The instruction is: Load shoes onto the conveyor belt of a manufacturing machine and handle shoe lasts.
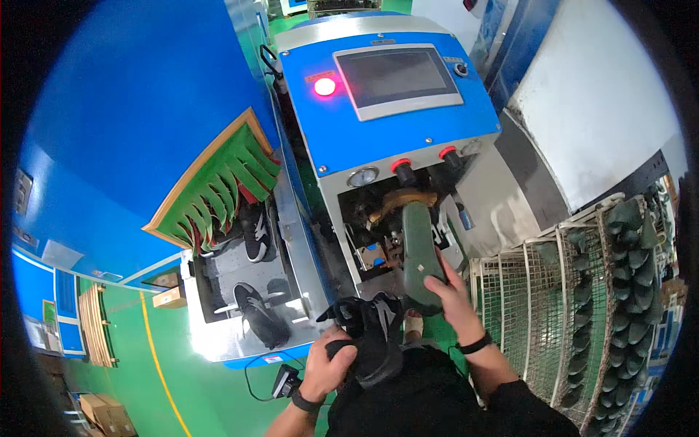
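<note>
My right hand (453, 304) is closed around the end of a green shoe last (420, 255), its flat sole side facing up. The last's far end meets a curved brown pad (402, 202) at the front of a blue and grey machine (408, 87). Lower and to the left, close to my body, my left hand (329, 365) grips a black shoe (375, 335) with light grey side marks. Part of that shoe blends into my dark clothing. Whether the last is fixed to the machine cannot be made out.
To the left, a metal conveyor tray (297, 320) holds a black shoe (260, 317) and another (256, 233) near a green strip curtain (233, 186). A wire rack (513, 306) with several dark green lasts (626, 291) stands right. A red lamp (325, 87) glows beside the machine's dark screen (397, 76).
</note>
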Motion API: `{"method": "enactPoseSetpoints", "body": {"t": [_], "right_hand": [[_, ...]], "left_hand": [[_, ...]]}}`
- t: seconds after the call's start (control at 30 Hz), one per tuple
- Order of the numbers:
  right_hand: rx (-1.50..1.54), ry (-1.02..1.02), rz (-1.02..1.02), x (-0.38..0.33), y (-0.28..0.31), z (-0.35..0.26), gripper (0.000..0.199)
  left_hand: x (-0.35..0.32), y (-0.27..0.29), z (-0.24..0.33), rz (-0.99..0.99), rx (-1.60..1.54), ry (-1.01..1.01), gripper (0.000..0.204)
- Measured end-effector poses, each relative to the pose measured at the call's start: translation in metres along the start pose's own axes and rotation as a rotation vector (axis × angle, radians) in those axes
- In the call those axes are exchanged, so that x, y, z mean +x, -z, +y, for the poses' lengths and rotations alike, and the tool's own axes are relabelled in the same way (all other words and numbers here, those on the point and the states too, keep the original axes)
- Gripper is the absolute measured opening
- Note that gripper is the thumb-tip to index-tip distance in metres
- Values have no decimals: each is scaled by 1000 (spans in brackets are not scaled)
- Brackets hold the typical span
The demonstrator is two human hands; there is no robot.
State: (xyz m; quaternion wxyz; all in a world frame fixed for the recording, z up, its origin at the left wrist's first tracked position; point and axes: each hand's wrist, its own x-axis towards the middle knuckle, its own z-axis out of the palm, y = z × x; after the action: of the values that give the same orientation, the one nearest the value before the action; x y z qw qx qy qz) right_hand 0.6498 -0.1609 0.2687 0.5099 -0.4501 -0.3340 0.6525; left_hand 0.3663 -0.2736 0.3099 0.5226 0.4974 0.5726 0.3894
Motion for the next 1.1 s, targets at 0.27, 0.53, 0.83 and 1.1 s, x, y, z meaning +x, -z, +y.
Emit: {"method": "enactPoseSetpoints", "body": {"t": [0.27, 0.53, 0.83, 1.1], "right_hand": [[-371, -51, -26, -76, 129, -11, 72], [-478, -76, 459, -148, 218, 16, 79], [-821, -146, 1203, -162, 355, 45, 80], [-599, -202, 1286, -77, 543, 94, 70]], "left_hand": [[4, -65, 19, 13, -358, 17, 61], [31, -117, 2, -220, -16, -63, 55], [63, -201, 78, -392, 220, 320, 53], [68, -246, 81, -498, 314, 327, 60]]}}
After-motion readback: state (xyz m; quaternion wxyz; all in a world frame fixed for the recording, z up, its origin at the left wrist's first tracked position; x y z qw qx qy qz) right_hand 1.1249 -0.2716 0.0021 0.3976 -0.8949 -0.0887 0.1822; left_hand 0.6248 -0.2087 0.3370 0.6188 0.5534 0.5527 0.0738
